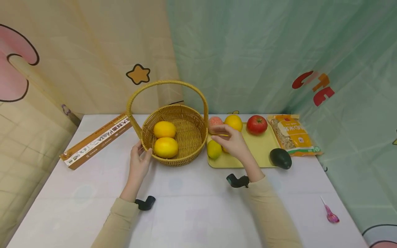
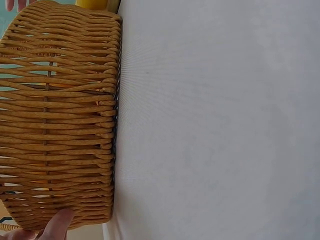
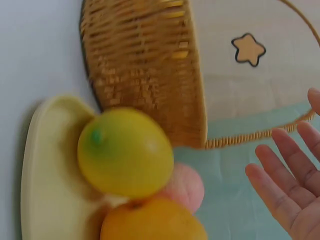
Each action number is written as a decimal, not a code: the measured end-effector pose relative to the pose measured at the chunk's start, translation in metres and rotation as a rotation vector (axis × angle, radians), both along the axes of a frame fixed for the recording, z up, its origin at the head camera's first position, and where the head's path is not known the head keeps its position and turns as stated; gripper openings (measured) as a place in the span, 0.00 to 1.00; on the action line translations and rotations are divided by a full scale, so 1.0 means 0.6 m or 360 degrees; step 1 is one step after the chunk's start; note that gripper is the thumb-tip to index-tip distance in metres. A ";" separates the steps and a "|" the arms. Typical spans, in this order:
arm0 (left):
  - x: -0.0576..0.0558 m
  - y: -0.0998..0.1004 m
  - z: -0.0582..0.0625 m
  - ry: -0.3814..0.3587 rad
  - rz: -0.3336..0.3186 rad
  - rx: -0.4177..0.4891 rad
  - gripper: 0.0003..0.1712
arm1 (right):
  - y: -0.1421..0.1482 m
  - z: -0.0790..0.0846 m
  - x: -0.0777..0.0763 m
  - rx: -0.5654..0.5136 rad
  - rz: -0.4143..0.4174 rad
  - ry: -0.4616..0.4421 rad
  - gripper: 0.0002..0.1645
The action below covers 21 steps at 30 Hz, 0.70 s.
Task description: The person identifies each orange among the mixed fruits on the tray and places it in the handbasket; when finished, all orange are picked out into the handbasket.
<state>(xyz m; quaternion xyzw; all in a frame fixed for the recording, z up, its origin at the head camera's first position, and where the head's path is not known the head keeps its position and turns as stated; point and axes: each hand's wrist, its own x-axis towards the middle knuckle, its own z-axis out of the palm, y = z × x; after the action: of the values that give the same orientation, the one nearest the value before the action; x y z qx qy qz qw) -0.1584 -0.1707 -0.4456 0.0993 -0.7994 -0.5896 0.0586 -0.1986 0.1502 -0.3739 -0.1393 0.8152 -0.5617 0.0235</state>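
A woven basket (image 1: 186, 160) with a tall arched handle stands at the back. Inside it, on the left, lie two yellow fruits, a rear one (image 1: 164, 130) and a front one (image 1: 166, 147). My left hand (image 1: 139, 162) grips the basket's left side, its thumb (image 2: 61, 220) against the weave. Over the left part of a pale yellow tray (image 1: 257, 155) hovers my right hand (image 1: 232, 141), fingers spread and holding nothing. Below and around it are a yellow-green lemon (image 3: 125, 152), a pink peach (image 3: 187, 187) and an orange (image 3: 155, 222).
A red tomato (image 1: 256, 125) sits at the tray's back, and a dark green avocado (image 1: 280, 158) at its front right corner. Right of the tray lies a yellow food bag (image 1: 294, 136). A pasta box (image 1: 96, 142) lies left of the basket; a small pink item (image 1: 332, 215) lies front right.
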 end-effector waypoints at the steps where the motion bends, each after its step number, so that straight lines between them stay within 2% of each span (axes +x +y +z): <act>1: 0.000 0.000 0.000 0.0000 0.0000 0.0000 0.36 | 0.010 -0.003 0.000 -0.0001 -0.0017 0.0002 0.22; 11: 0.000 0.000 0.000 -0.0006 0.0008 -0.0010 0.36 | 0.092 -0.025 -0.001 0.0140 -0.0230 -0.0018 0.28; 21: 0.000 -0.001 0.001 -0.0016 -0.0001 -0.0013 0.36 | 0.131 -0.052 -0.008 0.0191 -0.0340 -0.0059 0.26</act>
<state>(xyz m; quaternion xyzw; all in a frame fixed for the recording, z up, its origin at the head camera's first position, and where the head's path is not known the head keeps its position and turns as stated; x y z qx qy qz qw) -0.1586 -0.1712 -0.4452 0.1019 -0.8022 -0.5858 0.0548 -0.2032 0.2289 -0.4049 -0.0396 0.8570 -0.5137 -0.0131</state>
